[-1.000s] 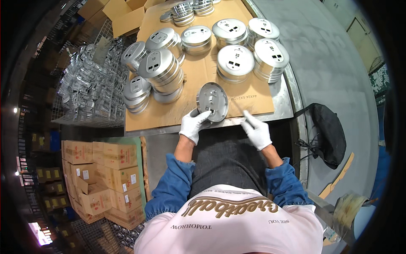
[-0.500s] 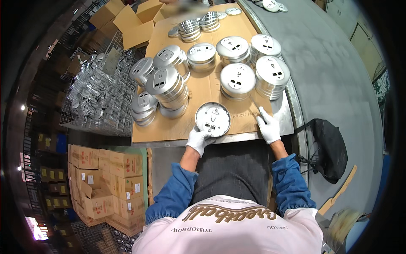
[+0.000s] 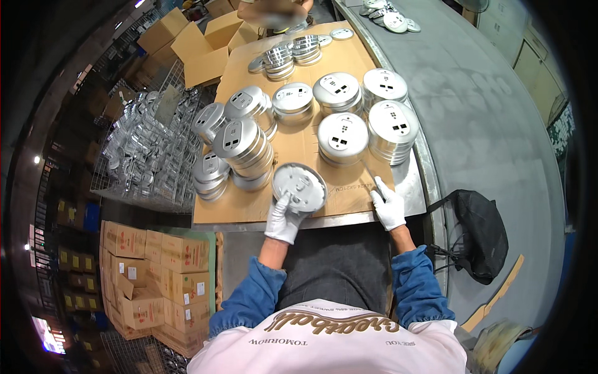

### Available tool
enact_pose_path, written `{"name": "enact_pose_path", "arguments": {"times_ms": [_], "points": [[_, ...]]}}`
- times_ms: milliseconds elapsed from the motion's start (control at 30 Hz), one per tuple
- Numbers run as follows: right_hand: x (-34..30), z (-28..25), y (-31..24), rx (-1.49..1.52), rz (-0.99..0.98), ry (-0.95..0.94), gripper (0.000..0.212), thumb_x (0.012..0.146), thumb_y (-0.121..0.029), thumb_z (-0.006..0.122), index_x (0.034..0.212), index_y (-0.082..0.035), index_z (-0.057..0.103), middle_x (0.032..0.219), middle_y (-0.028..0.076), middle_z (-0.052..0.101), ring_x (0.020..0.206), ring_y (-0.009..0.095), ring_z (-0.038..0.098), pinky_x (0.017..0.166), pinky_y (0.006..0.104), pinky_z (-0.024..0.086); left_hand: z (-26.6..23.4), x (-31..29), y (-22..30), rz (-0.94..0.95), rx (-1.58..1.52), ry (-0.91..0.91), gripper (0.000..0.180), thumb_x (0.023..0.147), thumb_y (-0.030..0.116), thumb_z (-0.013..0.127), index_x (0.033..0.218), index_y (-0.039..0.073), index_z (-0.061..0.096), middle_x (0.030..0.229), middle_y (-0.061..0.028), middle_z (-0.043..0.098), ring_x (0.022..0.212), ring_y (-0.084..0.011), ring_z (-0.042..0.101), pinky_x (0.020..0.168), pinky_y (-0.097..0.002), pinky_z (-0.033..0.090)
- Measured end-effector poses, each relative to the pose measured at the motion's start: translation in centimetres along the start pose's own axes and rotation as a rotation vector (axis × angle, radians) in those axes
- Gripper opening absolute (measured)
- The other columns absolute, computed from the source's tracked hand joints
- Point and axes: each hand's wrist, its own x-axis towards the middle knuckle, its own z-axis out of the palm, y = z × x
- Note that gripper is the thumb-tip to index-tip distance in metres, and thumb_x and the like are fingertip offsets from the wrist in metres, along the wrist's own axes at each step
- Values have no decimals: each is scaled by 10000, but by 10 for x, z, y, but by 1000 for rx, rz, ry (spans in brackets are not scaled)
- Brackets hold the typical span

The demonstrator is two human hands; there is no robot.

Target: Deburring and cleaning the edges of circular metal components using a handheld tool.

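Note:
My left hand (image 3: 283,223), in a white glove, grips a round silver metal cover (image 3: 306,186) by its near left rim. The cover's hollow side faces up and shows small posts and cutouts. In my gloved right hand (image 3: 389,209) is a thin, dark, rod-like tool (image 3: 369,169), pointing away to the left; its exact kind is unclear. Just beyond the tool stands a stack of covers (image 3: 343,138), its top one smooth with small square holes. Left of the held cover rises a taller, slightly leaning stack (image 3: 246,149).
More cover stacks (image 3: 293,103) stand on the cardboard sheet (image 3: 349,196). A wire basket (image 3: 146,149) of metal parts and stacked cartons (image 3: 156,268) lie left. At right, a black bag (image 3: 476,234) rests on a grey surface (image 3: 461,124). Another person's hands (image 3: 274,9) appear at the far end.
The held cover has shifted left and tilted, with my left thumb now over its inside. My right hand keeps the tool near the same stack. The view has tipped slightly farther up.

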Motion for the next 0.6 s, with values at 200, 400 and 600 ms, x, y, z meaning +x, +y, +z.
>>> {"name": "enact_pose_path", "arguments": {"times_ms": [200, 400, 600], "points": [[0, 1, -2, 28, 4, 12, 427, 822, -151, 624, 1227, -39, 544, 804, 184, 625, 711, 251, 603, 688, 334, 471, 79, 39, 36, 460, 1129, -78, 784, 579, 56, 832, 1269, 21, 462, 918, -83, 632, 811, -158, 603, 719, -271, 502], [1, 3, 5, 2, -66, 96, 421, 829, -164, 613, 1224, -39, 545, 897, 197, 643, 752, 247, 620, 716, 329, 476, 141, 89, 26, 714, 2239, -334, 713, 517, 380, 802, 1179, 254, 571, 912, -138, 617, 847, -310, 574, 741, -404, 468], [2, 0, -4, 2, 135, 19, 412, 840, -168, 604, 1232, -57, 547, 1067, 178, 639, 950, 201, 620, 851, 297, 454, 132, 123, 0, 899, 2281, -411, 691, 502, 383, 782, 1155, 260, 589, 924, -139, 622, 848, -333, 579, 749, -419, 464]]}}
